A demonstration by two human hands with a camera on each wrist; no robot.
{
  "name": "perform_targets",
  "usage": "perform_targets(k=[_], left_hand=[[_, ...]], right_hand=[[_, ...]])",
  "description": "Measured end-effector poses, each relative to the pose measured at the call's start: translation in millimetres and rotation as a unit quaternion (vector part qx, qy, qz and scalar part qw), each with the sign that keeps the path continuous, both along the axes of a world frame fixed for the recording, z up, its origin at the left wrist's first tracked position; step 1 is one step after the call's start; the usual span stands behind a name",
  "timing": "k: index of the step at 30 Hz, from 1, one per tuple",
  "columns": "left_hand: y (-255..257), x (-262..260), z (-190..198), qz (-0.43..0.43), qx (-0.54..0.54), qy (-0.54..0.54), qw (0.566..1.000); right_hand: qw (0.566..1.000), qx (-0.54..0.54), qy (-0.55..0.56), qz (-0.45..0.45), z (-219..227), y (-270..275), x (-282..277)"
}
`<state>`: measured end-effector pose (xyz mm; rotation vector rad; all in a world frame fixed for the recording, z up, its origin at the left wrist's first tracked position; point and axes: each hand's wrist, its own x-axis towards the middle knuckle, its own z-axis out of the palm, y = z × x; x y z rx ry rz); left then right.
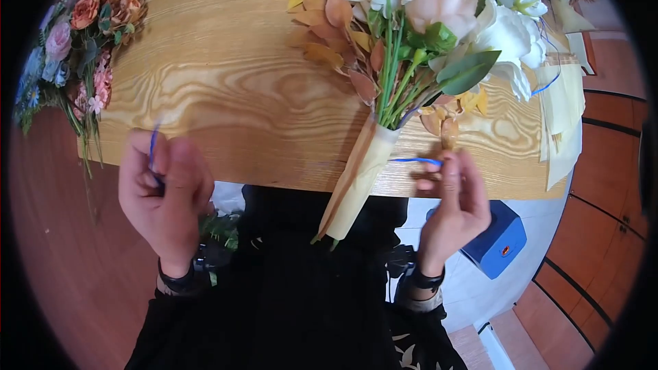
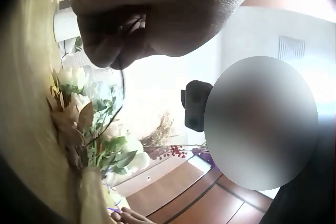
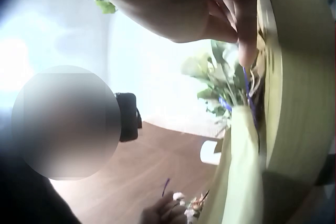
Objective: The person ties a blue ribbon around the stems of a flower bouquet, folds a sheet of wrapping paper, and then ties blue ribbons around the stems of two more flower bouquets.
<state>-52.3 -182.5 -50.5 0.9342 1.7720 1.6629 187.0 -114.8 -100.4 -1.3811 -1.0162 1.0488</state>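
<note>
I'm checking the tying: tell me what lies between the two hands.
In the head view, the wrapped stem end of the bouquet lies between the left hand and the right hand, overhanging the table edge. Each hand pinches blue string.

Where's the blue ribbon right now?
In the head view, the blue ribbon runs from the bouquet's paper-wrapped stems to the right hand; its other end is pinched in the left hand.

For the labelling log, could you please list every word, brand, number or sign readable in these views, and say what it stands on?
No text can be read in any view.
The blue box on the floor bears a small orange mark, too small to read.
The white wall plate shows no legible lettering.
</note>
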Motion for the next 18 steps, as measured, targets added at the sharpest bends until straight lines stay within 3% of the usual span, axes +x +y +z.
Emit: perform_targets(k=[2,4,6,7,8,9,10,11,12,13,14,15,16,17,18], left_hand=[[-4,-5,10,0.006,0.063,-0.162,0.985],[-11,-7,28,-0.09,0.105,-0.284,0.949],[-21,1,35,-0.135,0.108,-0.338,0.925],[-23,8,33,-0.193,0.08,-0.266,0.941],[-25,15,32,-0.248,0.052,-0.189,0.949],[-23,25,41,-0.298,-0.031,-0.271,0.915],[-10,21,28,-0.466,-0.027,-0.256,0.847],[-10,30,33,-0.48,-0.052,-0.186,0.856],[-6,37,32,-0.491,-0.032,-0.185,0.851],[-1,42,30,-0.504,-0.01,-0.186,0.843],[2,43,29,-0.517,0.007,-0.186,0.836],[4,41,26,-0.491,0.016,-0.167,0.855],[6,44,26,-0.464,0.025,-0.152,0.873],[4,58,35,-0.332,0.0,-0.257,0.907],[9,58,32,-0.291,-0.012,-0.257,0.922]], right_hand=[[0.997,0.042,-0.005,-0.06,1,6,13],[0.99,0.099,-0.049,-0.083,5,3,18],[0.984,0.153,-0.054,0.078,8,-12,24],[0.941,0.163,-0.086,0.284,17,-13,26],[0.928,0.131,0.031,0.348,32,-21,12],[0.895,0.127,0.011,0.428,41,-19,2],[0.869,0.098,0.021,0.485,46,-21,-8],[0.839,0.07,0.028,0.539,49,-23,-17],[0.817,0.086,0.014,0.57,41,-24,-23],[0.832,0.109,0.054,0.541,30,-31,-27],[0.808,0.059,0.032,0.586,27,-29,-17],[0.78,0.007,0.006,0.625,27,-24,-7],[0.812,0.015,0.021,0.583,36,-18,-7],[0.84,0.025,0.037,0.54,45,-13,-7],[0.817,-0.04,0.044,0.574,49,-3,1]])
